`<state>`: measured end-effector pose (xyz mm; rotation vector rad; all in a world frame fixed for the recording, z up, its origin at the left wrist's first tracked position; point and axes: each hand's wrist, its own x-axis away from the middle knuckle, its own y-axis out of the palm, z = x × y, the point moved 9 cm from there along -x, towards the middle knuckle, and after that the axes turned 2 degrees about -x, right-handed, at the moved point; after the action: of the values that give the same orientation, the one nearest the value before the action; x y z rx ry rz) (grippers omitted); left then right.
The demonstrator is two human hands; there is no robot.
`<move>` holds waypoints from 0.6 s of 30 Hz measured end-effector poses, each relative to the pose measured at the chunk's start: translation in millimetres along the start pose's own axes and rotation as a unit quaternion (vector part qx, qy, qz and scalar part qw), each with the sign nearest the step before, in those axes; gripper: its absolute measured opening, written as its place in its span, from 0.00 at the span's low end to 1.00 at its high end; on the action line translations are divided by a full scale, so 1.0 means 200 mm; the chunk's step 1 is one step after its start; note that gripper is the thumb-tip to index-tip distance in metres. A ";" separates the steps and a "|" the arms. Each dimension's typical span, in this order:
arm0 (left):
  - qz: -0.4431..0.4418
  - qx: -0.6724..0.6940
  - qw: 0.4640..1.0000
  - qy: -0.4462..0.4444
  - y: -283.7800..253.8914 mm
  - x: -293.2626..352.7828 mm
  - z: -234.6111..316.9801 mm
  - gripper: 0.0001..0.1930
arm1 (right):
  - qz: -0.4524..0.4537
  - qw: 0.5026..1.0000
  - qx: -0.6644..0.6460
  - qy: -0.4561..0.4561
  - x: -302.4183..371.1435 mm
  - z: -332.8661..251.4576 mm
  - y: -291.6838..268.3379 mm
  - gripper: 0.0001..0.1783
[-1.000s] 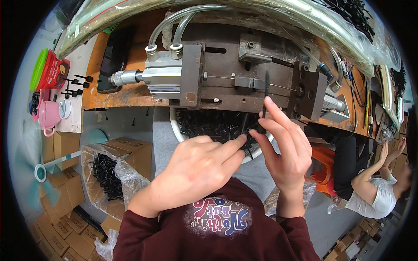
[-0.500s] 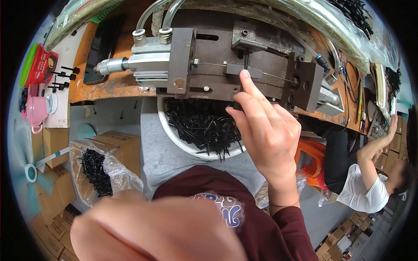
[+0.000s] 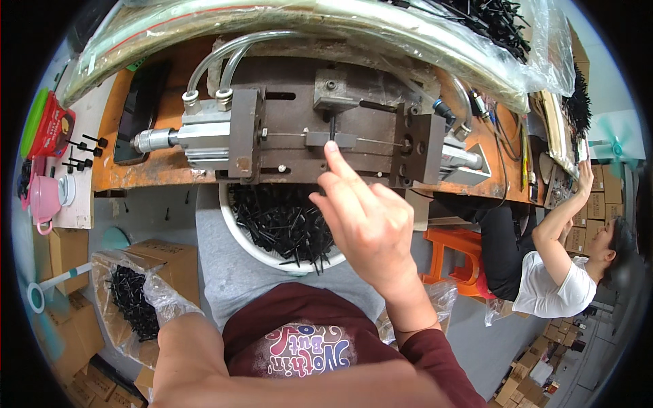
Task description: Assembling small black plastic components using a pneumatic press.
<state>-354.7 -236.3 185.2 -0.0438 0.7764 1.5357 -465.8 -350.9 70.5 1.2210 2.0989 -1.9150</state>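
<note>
My right hand (image 3: 371,221) reaches to the metal fixture (image 3: 296,160), its index finger stretched out and the other fingers loosely bent. That fingertip touches the near end of a thin black plastic stem (image 3: 332,127), which lies across a small grey block (image 3: 315,139) under the fixture's bracket (image 3: 330,92). Nothing shows gripped in this hand. My left forearm (image 3: 187,350) runs down to the plastic-lined carton (image 3: 163,262) at the left, which holds black parts (image 3: 132,302). The left hand (image 3: 175,314) is mostly hidden at the plastic, so its fingers cannot be made out.
A white basket (image 3: 235,228) of black stemmed parts sits on my lap below the bench (image 3: 109,160). Air cylinders (image 3: 204,139) flank the fixture. Several loose parts, a pink cup (image 3: 44,197) and a red tub (image 3: 54,126) are at left. A co-worker (image 3: 554,282) sits at right.
The view has shifted, so the fixture appears lower and further left. My left arm has swung from the blurred foreground toward the carton. My right index finger remains at the black stem.
</note>
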 end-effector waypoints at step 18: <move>-0.018 -0.007 1.000 0.012 0.02 -0.01 0.04 0.07 | -0.179 0.962 -0.167 -0.117 0.31 -0.15 0.24 0.16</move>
<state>-354.9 -234.7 194.3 -0.0865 0.7805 1.5097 -466.8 -297.5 5.2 0.5523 2.4980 -1.6142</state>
